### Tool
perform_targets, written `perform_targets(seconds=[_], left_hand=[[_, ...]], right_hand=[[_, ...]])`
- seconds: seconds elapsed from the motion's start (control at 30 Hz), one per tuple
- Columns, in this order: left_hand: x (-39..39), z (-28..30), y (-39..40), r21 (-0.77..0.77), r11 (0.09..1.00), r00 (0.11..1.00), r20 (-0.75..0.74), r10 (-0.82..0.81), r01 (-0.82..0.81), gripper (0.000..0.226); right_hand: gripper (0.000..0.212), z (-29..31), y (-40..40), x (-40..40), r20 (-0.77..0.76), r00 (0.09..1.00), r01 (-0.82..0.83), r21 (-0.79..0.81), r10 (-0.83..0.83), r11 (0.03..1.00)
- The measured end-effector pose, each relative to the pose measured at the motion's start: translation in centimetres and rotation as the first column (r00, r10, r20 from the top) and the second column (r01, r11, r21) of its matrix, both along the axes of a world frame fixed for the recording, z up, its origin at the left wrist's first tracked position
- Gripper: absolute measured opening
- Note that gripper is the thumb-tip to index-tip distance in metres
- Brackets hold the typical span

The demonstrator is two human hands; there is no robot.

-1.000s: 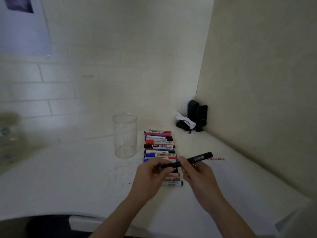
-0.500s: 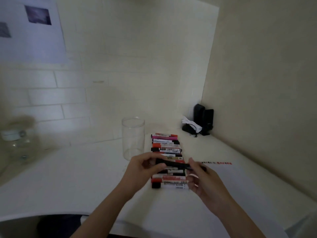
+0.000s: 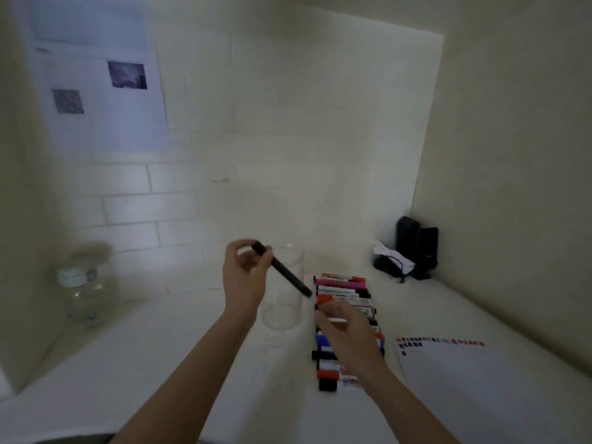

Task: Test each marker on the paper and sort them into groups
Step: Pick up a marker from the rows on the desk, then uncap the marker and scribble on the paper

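Black marker; red-scribbled white paper

a blurred clear plastic water bottle stands at my far left; black boxy objects sit in the corner, a printed sheet hangs on the wall.

Left hand pinches a black marker over the glass jar — right hand over the marker row.

Standing in the middle of the white table: a clear glass jar, with a row of markers lying just beside it on the right and leaving only a narrow gap. Blocking the far right corner: black objects; occupying the right side: a paper. Standing at the left edge: a water bottle, with bare tabletop lying between it and the jar.
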State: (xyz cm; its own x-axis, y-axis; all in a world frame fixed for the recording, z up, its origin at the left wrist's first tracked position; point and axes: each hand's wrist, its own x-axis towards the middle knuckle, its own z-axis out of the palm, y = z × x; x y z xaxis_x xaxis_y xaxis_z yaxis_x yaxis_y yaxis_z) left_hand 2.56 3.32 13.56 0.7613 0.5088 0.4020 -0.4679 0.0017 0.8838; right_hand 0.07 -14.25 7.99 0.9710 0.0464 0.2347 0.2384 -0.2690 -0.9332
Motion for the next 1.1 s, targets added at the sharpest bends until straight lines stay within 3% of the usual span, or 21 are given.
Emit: perform_targets(seconds=[0.1, 0.17, 0.33, 0.43, 0.5, 0.57, 0.63, 0.73, 0.83, 1.1], left_hand=[[3.1, 3.7, 2.0, 0.044, 0.994, 0.987, 0.132, 0.089, -0.096, 0.03], [4.8, 4.5, 2.2, 0.203, 0.967, 0.982, 0.135, 0.129, -0.155, 0.029], [7.7, 1.2, 0.8, 0.612, 0.788, 0.993, -0.037, 0.113, -0.067, 0.027], [8.2, -0.9, 0.5, 0.728, 0.683, 0.977, -0.095, 0.193, -0.064, 0.023], [8.1, -1.5, 0.6, 0.751, 0.659, 0.977, -0.103, 0.187, -0.047, 0.028], [8.1, -1.7, 1.1, 0.752, 0.659, 0.971, -0.15, 0.187, -0.011, 0.047], [8.0, -1.5, 1.6, 0.746, 0.664, 0.939, -0.266, 0.219, 0.057, 0.076], [8.2, -1.4, 2.0, 0.614, 0.747, 0.87, -0.483, 0.1, 0.254, 0.109], [8.0, -1.1, 2.1, 0.546, 0.788, 0.85, -0.524, 0.057, 0.284, 0.117], [0.9, -0.8, 1.7, 0.611, 0.673, 0.832, -0.554, -0.014, 0.418, 0.119]], right_hand=[[0.006, -1.6, -2.4, 0.7, 0.044, 0.998, 0.06, -0.164, -0.054, 0.985], [0.014, -3.0, -4.1, 0.9, 0.034, 0.999, 0.048, -0.299, -0.04, 0.953], [0.007, -5.2, -6.5, 0.6, -0.034, 0.996, -0.082, -0.585, 0.077, 0.807], [0.007, -5.4, -6.8, 0.7, -0.012, 0.998, -0.057, -0.608, 0.063, 0.792], [0.007, -5.4, -6.9, 0.8, 0.011, 0.998, -0.044, -0.62, 0.065, 0.784], [0.005, -5.5, -7.0, 0.8, 0.025, 0.998, -0.034, -0.633, 0.064, 0.774], [0.006, -5.9, -7.2, 0.9, 0.021, 0.997, -0.041, -0.638, 0.07, 0.769], [0.017, -6.6, -7.6, 0.8, 0.004, 0.995, -0.076, -0.661, 0.104, 0.747], [0.023, -6.6, -8.0, 0.1, 0.021, 0.994, -0.059, -0.726, 0.108, 0.685], [0.038, -6.9, -8.9, -1.3, 0.055, 0.992, -0.021, -0.82, 0.115, 0.572]])
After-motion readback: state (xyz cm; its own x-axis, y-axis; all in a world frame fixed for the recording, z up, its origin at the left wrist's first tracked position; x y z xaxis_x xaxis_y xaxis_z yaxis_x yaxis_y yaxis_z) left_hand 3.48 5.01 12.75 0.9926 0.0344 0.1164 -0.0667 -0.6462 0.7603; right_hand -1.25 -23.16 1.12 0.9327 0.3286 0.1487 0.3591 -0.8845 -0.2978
